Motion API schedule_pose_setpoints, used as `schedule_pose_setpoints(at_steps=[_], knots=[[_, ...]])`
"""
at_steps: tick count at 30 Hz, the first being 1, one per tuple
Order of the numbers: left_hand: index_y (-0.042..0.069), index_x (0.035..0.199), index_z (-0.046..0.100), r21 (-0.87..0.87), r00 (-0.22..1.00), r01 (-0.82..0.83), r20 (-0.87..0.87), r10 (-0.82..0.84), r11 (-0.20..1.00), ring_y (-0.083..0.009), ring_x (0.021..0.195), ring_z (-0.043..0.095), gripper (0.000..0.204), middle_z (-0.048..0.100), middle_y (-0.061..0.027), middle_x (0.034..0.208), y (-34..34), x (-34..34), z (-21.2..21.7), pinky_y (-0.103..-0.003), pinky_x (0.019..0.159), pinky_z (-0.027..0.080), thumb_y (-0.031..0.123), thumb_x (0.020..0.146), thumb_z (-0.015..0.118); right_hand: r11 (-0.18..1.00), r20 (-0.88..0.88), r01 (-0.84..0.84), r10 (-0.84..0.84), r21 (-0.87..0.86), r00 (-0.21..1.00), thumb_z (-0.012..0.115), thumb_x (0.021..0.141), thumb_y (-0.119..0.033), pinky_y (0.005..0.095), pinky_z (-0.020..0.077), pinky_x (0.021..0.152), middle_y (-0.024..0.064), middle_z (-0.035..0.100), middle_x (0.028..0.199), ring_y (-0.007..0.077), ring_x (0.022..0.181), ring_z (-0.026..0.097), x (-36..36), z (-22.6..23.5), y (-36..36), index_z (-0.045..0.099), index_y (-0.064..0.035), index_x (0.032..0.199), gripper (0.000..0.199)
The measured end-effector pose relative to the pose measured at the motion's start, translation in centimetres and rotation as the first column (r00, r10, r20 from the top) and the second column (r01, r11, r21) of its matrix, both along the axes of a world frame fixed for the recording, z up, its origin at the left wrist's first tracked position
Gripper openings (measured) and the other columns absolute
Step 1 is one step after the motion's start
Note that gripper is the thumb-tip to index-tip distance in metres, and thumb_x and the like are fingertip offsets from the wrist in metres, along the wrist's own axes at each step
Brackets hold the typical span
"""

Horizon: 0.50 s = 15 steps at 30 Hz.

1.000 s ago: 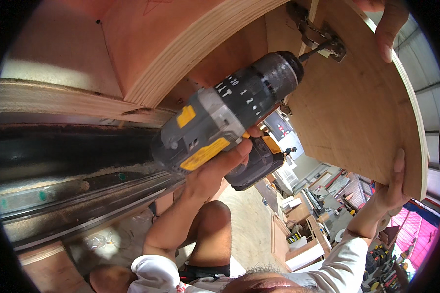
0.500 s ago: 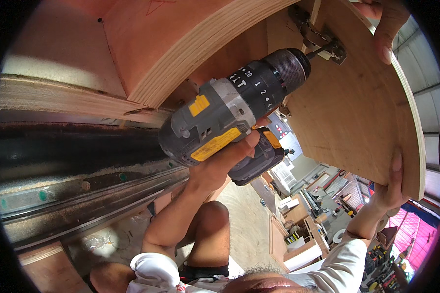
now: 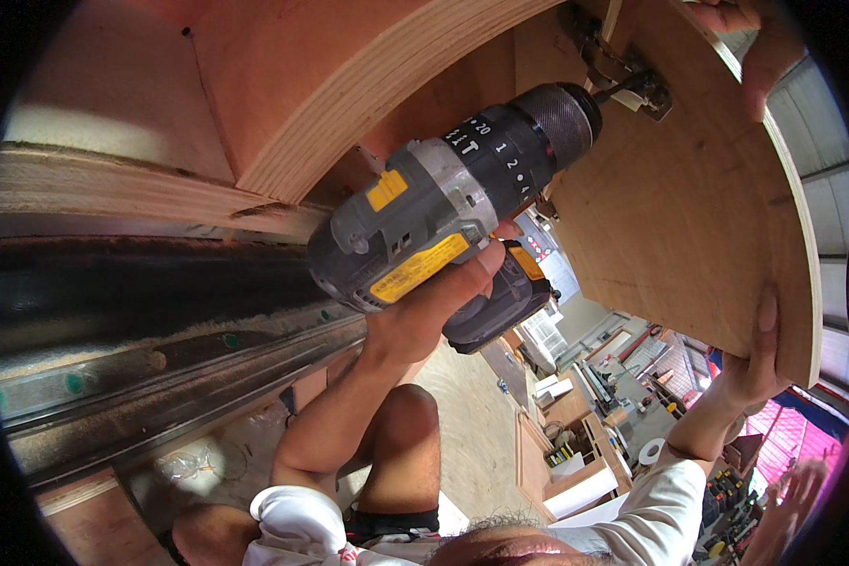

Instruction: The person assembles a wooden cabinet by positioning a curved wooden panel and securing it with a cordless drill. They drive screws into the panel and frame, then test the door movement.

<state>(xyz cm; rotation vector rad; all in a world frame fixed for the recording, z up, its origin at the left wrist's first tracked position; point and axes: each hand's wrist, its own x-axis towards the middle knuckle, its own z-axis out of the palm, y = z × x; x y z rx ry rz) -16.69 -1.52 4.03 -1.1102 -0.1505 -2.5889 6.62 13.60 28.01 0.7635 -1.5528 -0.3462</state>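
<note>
My left hand (image 3: 410, 321) is closed around the grip of a grey, black and yellow cordless drill (image 3: 415, 231). From its chuck (image 3: 566, 123) a thin dark driver bit runs to a metal hinge (image 3: 646, 92) on the inner face of a plywood door panel (image 3: 674, 208). Where the tip meets the hinge is too small to make out. My right hand (image 3: 757, 363) grips the panel's lower edge, thumb against its face. At the upper right, another person's hand (image 3: 764, 66) is at the panel's outer edge.
The wooden cabinet frame (image 3: 349, 94) curves overhead. A dark metal beam (image 3: 160, 283) runs along the left. Another person's hand (image 3: 794, 509) shows at the lower right. Behind lies a workshop floor with wooden pieces (image 3: 575, 472) and tools (image 3: 726, 500).
The view shifts slightly; drill and panel keep nearly the same places. The other person's hand at the upper right moves a little, and another hand has come into view at the lower right.
</note>
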Motion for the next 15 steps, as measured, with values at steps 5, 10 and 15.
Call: schedule_pose_setpoints(at_steps=[5, 10, 15], knots=[[0.000, 0.106, 0.063, 0.057, 1.000, -0.024, 0.008, 0.023, 0.998, -0.0125, 0.064, 0.058, 0.019, 0.063, -0.0053, 0.077, 0.1, 0.8, 1.2, -0.026, 0.061, 0.047, 0.015, 0.095, 0.062, 0.985, 0.063, 0.164, -0.161, -0.046, 0.985, 0.083, 0.073, -0.007, 0.0433, 0.0550, 0.095, 0.0249, 0.057, 0.131, 0.0352, 0.114, 0.063, 1.4, -0.1, -2.2, 0.064, 0.0008, 0.121, 0.052], [0.001, 0.107, 0.064, 0.001, 0.993, 0.115, 0.004, -0.115, 0.993, -0.0118, 0.063, 0.057, 0.020, 0.064, -0.0062, 0.083, 0.1, 0.5, 0.2, -0.028, 0.059, 0.047, 0.015, 0.094, 0.064, 0.786, 0.611, 0.613, -0.444, -0.086, 0.655, 0.080, 0.069, -0.045, 0.0470, 0.0485, 0.103, 0.0268, 0.046, 0.141, 0.0353, 0.124, 0.055, 2.7, -0.9, -14.3, 0.031, 0.0033, 0.146, 0.104], [0.003, 0.099, 0.070, 0.020, 0.991, 0.135, -0.014, -0.135, 0.991, -0.0082, 0.063, 0.053, 0.016, 0.061, -0.0012, 0.075, -0.6, 1.3, 0.9, -0.024, 0.061, 0.042, 0.018, 0.096, 0.063, 0.757, 0.488, 0.653, -0.564, -0.017, 0.666, 0.074, 0.071, -0.046, 0.0472, 0.0460, 0.107, 0.0239, 0.049, 0.141, 0.0361, 0.127, 0.055, 2.2, -1.3, -15.5, 0.032, 0.0003, 0.150, 0.101]])
